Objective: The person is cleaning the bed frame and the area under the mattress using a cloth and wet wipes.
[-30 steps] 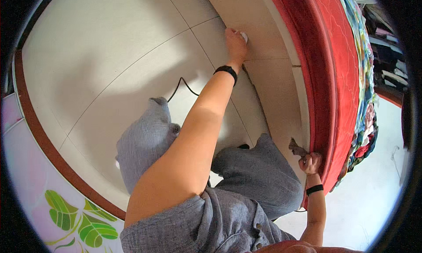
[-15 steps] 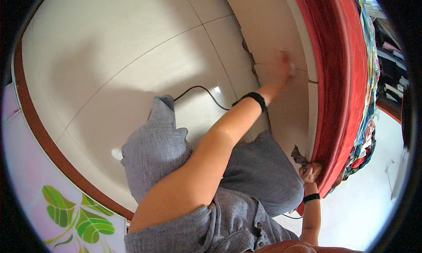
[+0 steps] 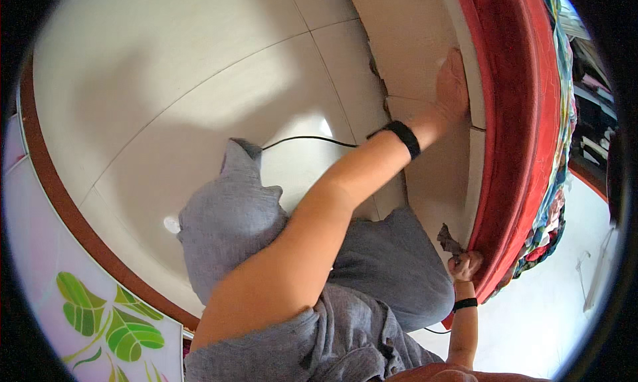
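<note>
A crumpled dark grey-brown scrap (image 3: 447, 236) stood out from the fist of the right hand (image 3: 465, 267), in front of the tan side panel (image 3: 432, 189). The fingers of that hand were curled in and pinching the lower end of the scrap, and the fist sat just beside the red padded edge (image 3: 515, 116). The left hand (image 3: 453, 86) reached farther along the same panel, close to the pale strip (image 3: 473, 163) that bordered the red. Its fingers looked pressed together and pointed toward the top of the view; whether they held anything could not be told.

A black watch (image 3: 405, 139) circled the left wrist and a narrow black band (image 3: 465, 304) the right. The person's grey trousers (image 3: 229, 212) showed bent knees, below which came a grey shirt (image 3: 266, 349). A black cord (image 3: 306, 137) ran across the pale tiled floor (image 3: 219, 50), passing behind the left forearm. Beyond the red edge lay patterned cloths (image 3: 563, 83). On the far left, a brown border (image 3: 40, 136) edged the floor, next to a lavender panel (image 3: 40, 229) bearing green leaves (image 3: 133, 335).
</note>
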`<state>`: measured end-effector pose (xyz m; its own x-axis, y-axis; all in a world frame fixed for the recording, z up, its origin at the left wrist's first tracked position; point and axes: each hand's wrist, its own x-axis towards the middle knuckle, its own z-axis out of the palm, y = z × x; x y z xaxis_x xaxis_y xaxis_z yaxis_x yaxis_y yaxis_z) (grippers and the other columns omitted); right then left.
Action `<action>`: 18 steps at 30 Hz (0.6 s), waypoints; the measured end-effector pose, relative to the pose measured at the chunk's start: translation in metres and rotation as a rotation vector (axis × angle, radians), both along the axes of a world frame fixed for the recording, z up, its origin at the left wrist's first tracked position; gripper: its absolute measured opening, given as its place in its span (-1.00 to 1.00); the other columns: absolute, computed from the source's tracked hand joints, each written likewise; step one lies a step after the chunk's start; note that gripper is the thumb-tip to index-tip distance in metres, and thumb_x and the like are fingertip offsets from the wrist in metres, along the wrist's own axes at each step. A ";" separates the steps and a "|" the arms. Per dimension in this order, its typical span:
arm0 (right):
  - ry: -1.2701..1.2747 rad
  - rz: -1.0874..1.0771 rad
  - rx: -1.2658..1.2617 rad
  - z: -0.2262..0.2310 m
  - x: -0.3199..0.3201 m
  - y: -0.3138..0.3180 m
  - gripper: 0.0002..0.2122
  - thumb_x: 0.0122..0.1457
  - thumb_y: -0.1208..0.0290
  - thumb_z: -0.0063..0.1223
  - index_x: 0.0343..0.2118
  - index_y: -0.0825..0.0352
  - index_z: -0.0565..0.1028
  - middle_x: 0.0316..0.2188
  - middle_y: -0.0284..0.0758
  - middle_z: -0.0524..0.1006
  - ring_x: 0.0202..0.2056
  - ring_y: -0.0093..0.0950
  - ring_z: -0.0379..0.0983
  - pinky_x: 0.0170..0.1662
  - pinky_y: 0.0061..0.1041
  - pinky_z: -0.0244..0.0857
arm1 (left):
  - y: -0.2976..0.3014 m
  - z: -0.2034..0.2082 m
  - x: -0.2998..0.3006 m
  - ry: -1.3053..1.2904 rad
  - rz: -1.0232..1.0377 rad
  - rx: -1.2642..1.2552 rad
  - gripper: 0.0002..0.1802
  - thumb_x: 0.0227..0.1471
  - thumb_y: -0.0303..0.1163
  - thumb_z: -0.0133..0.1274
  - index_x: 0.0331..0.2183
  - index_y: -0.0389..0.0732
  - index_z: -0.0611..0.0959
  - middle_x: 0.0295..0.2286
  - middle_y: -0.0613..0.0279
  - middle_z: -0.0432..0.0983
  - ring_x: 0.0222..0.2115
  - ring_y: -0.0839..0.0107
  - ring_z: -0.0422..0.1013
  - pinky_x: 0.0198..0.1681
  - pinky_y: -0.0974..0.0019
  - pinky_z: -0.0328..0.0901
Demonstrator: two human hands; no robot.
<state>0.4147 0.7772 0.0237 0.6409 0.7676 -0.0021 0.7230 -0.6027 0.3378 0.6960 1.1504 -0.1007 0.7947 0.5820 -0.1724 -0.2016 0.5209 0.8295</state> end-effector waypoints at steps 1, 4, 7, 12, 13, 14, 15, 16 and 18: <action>0.014 -0.004 -0.028 0.002 0.000 0.002 -0.77 -0.21 0.34 0.01 -0.49 0.33 0.30 -0.44 -0.10 0.31 -0.44 -0.16 0.25 -0.39 -0.19 0.17 | 0.003 0.011 -0.011 -0.078 0.080 0.172 -0.82 -0.06 -0.47 -0.13 -0.36 -0.37 0.36 -0.49 -0.06 0.30 -0.45 0.07 0.27 -0.38 0.14 0.18; -0.030 0.062 -0.018 0.003 0.010 0.018 -0.81 -0.19 0.36 -0.04 -0.53 0.33 0.28 -0.49 -0.10 0.30 -0.46 -0.16 0.24 -0.41 -0.18 0.15 | 0.016 0.003 -0.015 -0.217 0.230 0.435 -0.84 -0.08 -0.49 -0.13 -0.39 -0.36 0.35 -0.50 -0.08 0.30 -0.46 0.03 0.26 -0.40 0.13 0.19; -0.009 0.008 -0.071 0.000 0.004 0.014 -0.83 -0.19 0.36 -0.05 -0.57 0.31 0.25 -0.52 -0.12 0.28 -0.50 -0.18 0.22 -0.45 -0.19 0.11 | 0.030 -0.003 -0.012 -0.274 0.259 0.613 -0.85 -0.08 -0.49 -0.14 -0.38 -0.34 0.36 -0.49 -0.08 0.31 -0.45 0.00 0.27 -0.38 0.13 0.20; -0.048 -0.004 -0.060 0.010 -0.001 0.014 -0.82 -0.17 0.37 -0.06 -0.51 0.32 0.25 -0.52 -0.12 0.28 -0.51 -0.18 0.21 -0.46 -0.18 0.12 | 0.054 -0.033 0.015 0.150 0.049 0.457 -0.81 -0.08 -0.53 -0.21 -0.33 -0.36 0.36 -0.38 -0.15 0.31 -0.34 -0.05 0.27 -0.31 0.07 0.18; -0.073 0.023 -0.061 0.012 -0.005 0.012 -0.80 -0.16 0.37 -0.06 -0.48 0.32 0.25 -0.52 -0.12 0.28 -0.51 -0.17 0.22 -0.47 -0.18 0.13 | 0.060 -0.034 0.019 0.255 -0.038 0.287 -0.81 -0.07 -0.53 -0.21 -0.33 -0.36 0.36 -0.37 -0.14 0.32 -0.33 -0.04 0.27 -0.30 0.08 0.19; -0.058 0.081 -0.029 0.004 0.008 0.027 -0.80 -0.16 0.37 -0.06 -0.48 0.32 0.25 -0.52 -0.12 0.28 -0.51 -0.17 0.22 -0.47 -0.18 0.13 | 0.076 -0.104 0.037 0.341 0.080 0.439 -0.82 -0.02 -0.46 -0.18 -0.32 -0.33 0.38 -0.37 -0.09 0.34 -0.36 0.05 0.31 -0.33 0.14 0.22; -0.069 0.114 -0.013 -0.003 0.016 0.038 -0.79 -0.15 0.37 -0.07 -0.44 0.33 0.25 -0.50 -0.12 0.28 -0.51 -0.17 0.22 -0.48 -0.18 0.14 | 0.100 -0.142 0.042 0.432 0.182 0.583 -0.81 0.03 -0.40 -0.16 -0.31 -0.31 0.40 -0.36 -0.04 0.36 -0.39 0.15 0.35 -0.37 0.19 0.26; -0.077 0.153 0.007 -0.011 0.024 0.050 -0.77 -0.13 0.36 -0.08 -0.40 0.34 0.25 -0.48 -0.11 0.29 -0.51 -0.16 0.22 -0.50 -0.18 0.14 | 0.117 -0.173 0.040 0.456 0.229 0.603 -0.81 0.03 -0.40 -0.16 -0.31 -0.31 0.40 -0.36 -0.04 0.36 -0.39 0.15 0.35 -0.37 0.19 0.26; -0.110 0.124 -0.024 -0.001 0.011 0.030 -0.75 -0.09 0.33 -0.10 -0.37 0.36 0.26 -0.45 -0.10 0.28 -0.52 -0.16 0.23 -0.52 -0.18 0.15 | 0.082 -0.169 0.024 0.502 -0.094 0.584 -0.78 0.03 -0.41 -0.17 -0.28 -0.35 0.37 -0.31 -0.03 0.36 -0.35 0.18 0.35 -0.34 0.19 0.27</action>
